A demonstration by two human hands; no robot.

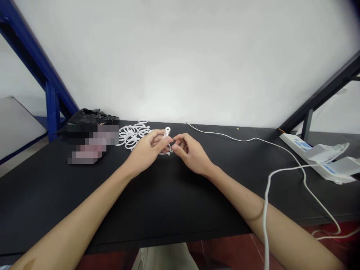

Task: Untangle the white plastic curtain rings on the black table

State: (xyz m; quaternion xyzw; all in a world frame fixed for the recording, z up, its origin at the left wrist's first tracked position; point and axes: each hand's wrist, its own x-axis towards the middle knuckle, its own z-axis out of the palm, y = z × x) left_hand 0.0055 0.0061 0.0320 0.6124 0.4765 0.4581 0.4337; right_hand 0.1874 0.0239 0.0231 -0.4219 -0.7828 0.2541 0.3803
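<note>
My left hand is closed on a small white plastic piece, pinched under the thumb, whose round end with a dark hole points up. Part of a thin white ring shows below the thumb, by the fingers; whether it joins that piece I cannot tell. My right hand is close beside it, fingers curled and thumb drawn in toward the index finger. What its fingertips hold, if anything, is too small to make out. Behind my left hand lies a loose heap of white plastic rings on the black table.
Left of the rings is a black plastic bag next to a blurred-out patch. A white cable runs along the back, and another stretch crosses over my right forearm. White panels with blue labels lie at the right. A pale wall rises behind.
</note>
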